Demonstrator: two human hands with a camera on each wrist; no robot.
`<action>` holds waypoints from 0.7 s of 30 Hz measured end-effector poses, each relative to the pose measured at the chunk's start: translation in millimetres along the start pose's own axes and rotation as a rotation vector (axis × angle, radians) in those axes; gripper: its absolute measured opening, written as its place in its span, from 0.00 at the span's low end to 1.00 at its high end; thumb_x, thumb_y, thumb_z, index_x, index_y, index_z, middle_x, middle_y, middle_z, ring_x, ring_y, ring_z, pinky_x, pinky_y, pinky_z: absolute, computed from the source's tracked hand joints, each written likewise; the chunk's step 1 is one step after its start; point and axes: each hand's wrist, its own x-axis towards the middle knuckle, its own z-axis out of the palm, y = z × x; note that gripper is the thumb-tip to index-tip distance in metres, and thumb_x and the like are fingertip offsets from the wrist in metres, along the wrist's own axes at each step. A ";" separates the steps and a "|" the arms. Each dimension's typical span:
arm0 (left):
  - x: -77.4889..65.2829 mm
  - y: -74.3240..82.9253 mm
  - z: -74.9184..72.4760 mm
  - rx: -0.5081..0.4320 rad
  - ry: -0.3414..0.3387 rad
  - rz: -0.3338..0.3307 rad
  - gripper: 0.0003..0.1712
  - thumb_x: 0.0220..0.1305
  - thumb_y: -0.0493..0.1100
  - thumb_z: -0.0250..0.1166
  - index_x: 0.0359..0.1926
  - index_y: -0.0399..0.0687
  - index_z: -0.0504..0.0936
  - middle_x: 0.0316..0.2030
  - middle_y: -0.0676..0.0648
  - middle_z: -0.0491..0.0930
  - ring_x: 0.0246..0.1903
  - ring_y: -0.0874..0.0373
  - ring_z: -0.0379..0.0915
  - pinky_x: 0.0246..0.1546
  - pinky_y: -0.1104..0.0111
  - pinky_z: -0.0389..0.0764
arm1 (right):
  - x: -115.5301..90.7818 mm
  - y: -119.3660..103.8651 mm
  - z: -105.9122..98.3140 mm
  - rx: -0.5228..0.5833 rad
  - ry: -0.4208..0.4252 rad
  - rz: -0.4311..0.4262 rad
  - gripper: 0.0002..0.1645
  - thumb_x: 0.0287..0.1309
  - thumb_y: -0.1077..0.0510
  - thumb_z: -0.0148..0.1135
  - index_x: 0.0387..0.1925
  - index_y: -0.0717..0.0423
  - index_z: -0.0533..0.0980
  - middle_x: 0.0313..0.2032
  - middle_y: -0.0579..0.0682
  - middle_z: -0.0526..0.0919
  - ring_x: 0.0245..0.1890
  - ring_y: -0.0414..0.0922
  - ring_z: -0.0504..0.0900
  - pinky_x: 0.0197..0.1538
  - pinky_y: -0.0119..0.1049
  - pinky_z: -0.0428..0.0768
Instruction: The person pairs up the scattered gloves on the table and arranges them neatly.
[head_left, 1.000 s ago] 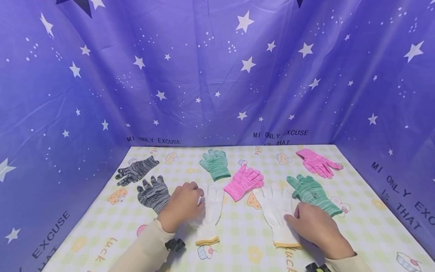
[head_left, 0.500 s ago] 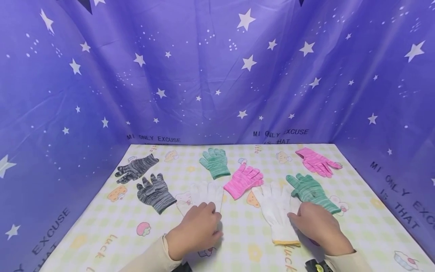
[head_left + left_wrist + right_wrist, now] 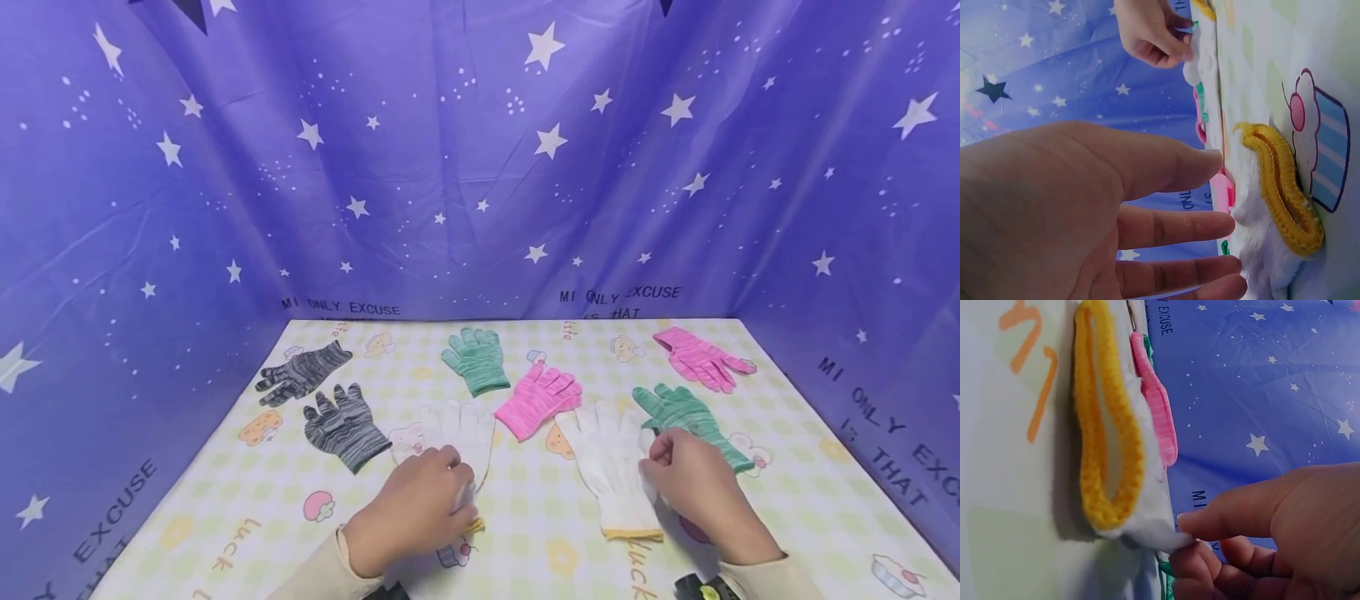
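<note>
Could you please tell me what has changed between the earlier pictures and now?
The left hand has moved down in the head view, from beside the left white glove to over its lower part. The right hand has shifted slightly up and pinches the right white glove; whether it held it before is unclear. The grey gloves, green gloves and pink gloves stayed.

We are seeing white gloves [image 3: 611, 479] of soft, fuzzy, dull knit cloth. Their yellow cuffs [image 3: 1129, 437] are looking bumpy and rough, like thick yarn. We are also seeing matt knit cloth on the pink gloves [image 3: 538, 402], green gloves [image 3: 690, 423] and grey gloves [image 3: 345, 427]. The curtain [image 3: 450, 167] is looking like thin, smooth cloth, a bit shiny and creased. The table cover [image 3: 517, 517] is looking smooth, the sleeves [image 3: 318, 575] like matt cloth, and the black wrist clip [image 3: 687, 587] like plastic.
</note>
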 end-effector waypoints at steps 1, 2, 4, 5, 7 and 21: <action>-0.3 -0.8 0.5 -0.011 0.000 -0.003 0.19 0.64 0.56 0.69 0.48 0.50 0.87 0.44 0.50 0.81 0.36 0.58 0.77 0.36 0.62 0.80 | 0.2 0.5 0.4 0.015 0.012 -0.003 0.12 0.56 0.55 0.71 0.32 0.55 0.75 0.24 0.45 0.79 0.25 0.43 0.75 0.30 0.38 0.71; -0.5 -1.5 0.7 -0.026 -0.003 -0.007 0.18 0.64 0.56 0.69 0.48 0.51 0.87 0.44 0.50 0.81 0.36 0.58 0.76 0.36 0.62 0.80 | 0.1 0.8 0.4 0.027 0.022 -0.005 0.12 0.55 0.56 0.72 0.33 0.56 0.75 0.25 0.45 0.79 0.24 0.42 0.75 0.31 0.38 0.72; -0.1 -2.7 1.1 -0.062 -0.009 -0.014 0.18 0.64 0.56 0.70 0.48 0.51 0.87 0.43 0.51 0.81 0.35 0.59 0.76 0.35 0.63 0.80 | -0.6 0.6 0.1 0.048 0.032 -0.009 0.12 0.54 0.56 0.72 0.33 0.56 0.76 0.25 0.46 0.80 0.24 0.42 0.76 0.31 0.38 0.72; 0.1 -3.3 1.3 -0.084 -0.015 -0.022 0.18 0.64 0.56 0.70 0.48 0.51 0.87 0.43 0.52 0.80 0.35 0.60 0.75 0.34 0.64 0.79 | -1.1 0.4 -0.3 0.057 0.034 -0.008 0.12 0.54 0.56 0.73 0.33 0.56 0.76 0.25 0.45 0.80 0.24 0.42 0.76 0.31 0.38 0.72; 1.0 -4.7 1.2 -0.119 -0.021 -0.035 0.17 0.64 0.56 0.70 0.47 0.52 0.87 0.42 0.52 0.80 0.34 0.62 0.75 0.33 0.64 0.79 | -2.0 -0.9 -1.1 0.080 0.034 -0.001 0.12 0.55 0.56 0.72 0.34 0.56 0.76 0.26 0.46 0.81 0.24 0.42 0.77 0.31 0.38 0.73; -14.5 -38.7 -11.2 -0.094 0.029 -0.260 0.13 0.51 0.48 0.77 0.29 0.50 0.81 0.28 0.53 0.73 0.27 0.57 0.71 0.28 0.59 0.74 | 6.2 4.9 -3.2 0.117 -0.139 0.088 0.25 0.57 0.47 0.74 0.43 0.65 0.81 0.24 0.47 0.80 0.25 0.43 0.76 0.29 0.37 0.74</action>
